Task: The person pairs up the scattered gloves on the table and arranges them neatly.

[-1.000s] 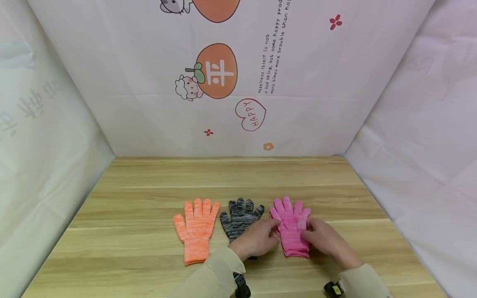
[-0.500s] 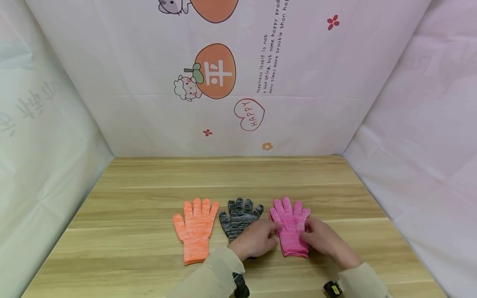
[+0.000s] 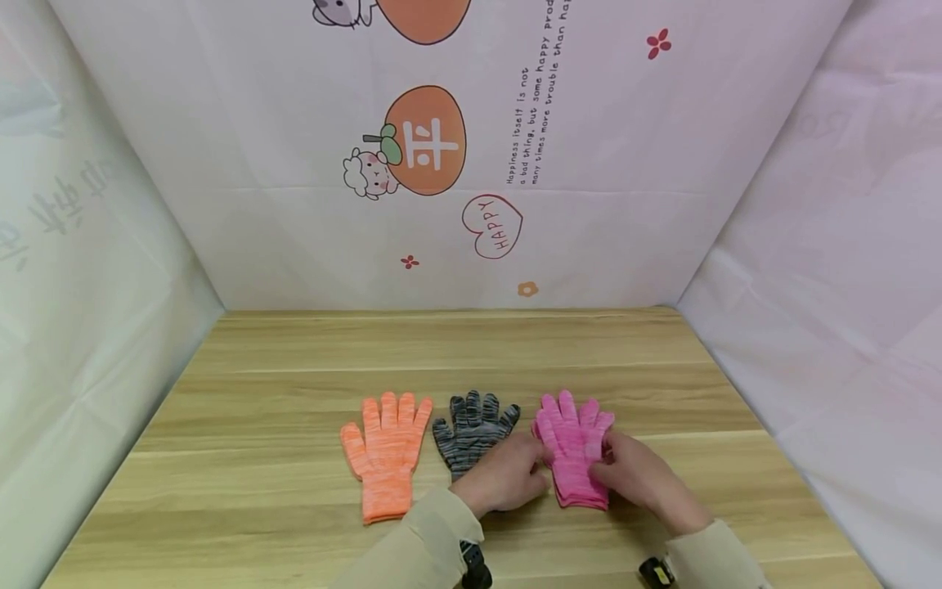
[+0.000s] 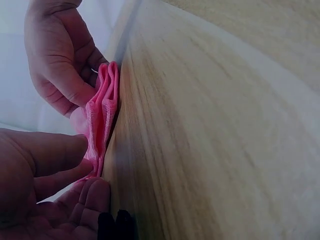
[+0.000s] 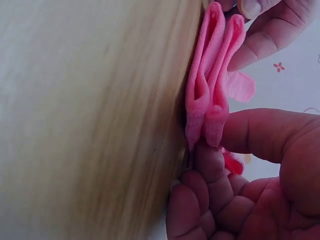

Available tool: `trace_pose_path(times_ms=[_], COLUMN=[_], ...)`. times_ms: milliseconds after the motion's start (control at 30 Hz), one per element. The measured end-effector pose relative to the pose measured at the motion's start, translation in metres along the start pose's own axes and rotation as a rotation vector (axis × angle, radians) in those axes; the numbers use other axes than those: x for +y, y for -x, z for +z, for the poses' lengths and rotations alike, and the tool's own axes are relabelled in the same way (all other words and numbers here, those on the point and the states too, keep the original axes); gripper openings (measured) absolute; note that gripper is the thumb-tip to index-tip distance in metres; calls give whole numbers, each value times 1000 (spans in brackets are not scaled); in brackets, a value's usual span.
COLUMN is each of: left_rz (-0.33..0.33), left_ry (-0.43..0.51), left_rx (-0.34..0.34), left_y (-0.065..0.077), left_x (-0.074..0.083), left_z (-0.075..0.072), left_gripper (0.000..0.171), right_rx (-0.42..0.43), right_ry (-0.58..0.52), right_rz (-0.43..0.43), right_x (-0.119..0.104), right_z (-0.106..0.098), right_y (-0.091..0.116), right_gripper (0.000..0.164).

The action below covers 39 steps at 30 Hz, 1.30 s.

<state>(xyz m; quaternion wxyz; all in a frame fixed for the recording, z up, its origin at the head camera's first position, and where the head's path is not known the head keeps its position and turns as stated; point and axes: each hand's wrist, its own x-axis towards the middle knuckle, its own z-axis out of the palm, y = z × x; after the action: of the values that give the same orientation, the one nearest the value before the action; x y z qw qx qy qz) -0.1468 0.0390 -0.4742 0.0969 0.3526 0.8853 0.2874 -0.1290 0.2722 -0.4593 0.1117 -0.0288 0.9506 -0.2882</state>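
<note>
Two pink knit gloves (image 3: pixel 572 454) lie stacked on the table with their fingers pointing away. My left hand (image 3: pixel 509 474) pinches their left edge with thumb and fingers, its forearm crossing over the cuff of a grey-black striped glove (image 3: pixel 473 433). At the right edge, my right hand (image 3: pixel 634 473) pinches the pink fabric near the palm. Seen from the right wrist, the two folded cuffs (image 5: pixel 216 65) sit one over the other, with thumb and forefinger on their near edge. The left wrist view shows both hands on opposite sides of the cuffs (image 4: pixel 102 107).
An orange glove (image 3: pixel 388 462) lies flat to the left of the grey-black one, fingers pointing away. The wood-grain table (image 3: pixel 257 409) is enclosed by a printed white cloth (image 3: pixel 603 229) at the back and white sheets on both sides.
Both hands stay at the edges of the pink gloves with only tiny finger movements. The upper pink glove's fingers shift slightly to the right; the orange and grey-black gloves remain in place.
</note>
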Motion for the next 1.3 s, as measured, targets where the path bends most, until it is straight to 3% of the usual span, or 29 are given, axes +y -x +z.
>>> trace_pose_path(times_ms=[67,233,300,400,533,700,1033,1300], left_rz=[2,3,2,-5,2,-15,-128,-96], left_ry=[-10,-23,-24,-24,-23,-18,-31,-68], left_rx=[-2,-7,-6,-4,5,14,22,43], left_y=[0,1,1,3,3,3,5,5], left_x=[1,1,1,2,3,4,5,8], left_z=[0,1,1,0,-1,-1,2,1], left_gripper=[23,18,20,24,18,15,34,21], right_rx=[12,74,110,132,36,-34,0,39], right_ry=[37,147,182,208,187,230,337,358], right_rz=[5,51,35,-45,-163,-264,-228,-314], right_x=[-1,-5,-9,-16,-25,-29,-33,-27], right_z=[-1,-2,-2,-1,3,11,18,17], right_y=[1,6,9,13,18,24,23,15], right_gripper=[28,64,68,56,35,32,29,27])
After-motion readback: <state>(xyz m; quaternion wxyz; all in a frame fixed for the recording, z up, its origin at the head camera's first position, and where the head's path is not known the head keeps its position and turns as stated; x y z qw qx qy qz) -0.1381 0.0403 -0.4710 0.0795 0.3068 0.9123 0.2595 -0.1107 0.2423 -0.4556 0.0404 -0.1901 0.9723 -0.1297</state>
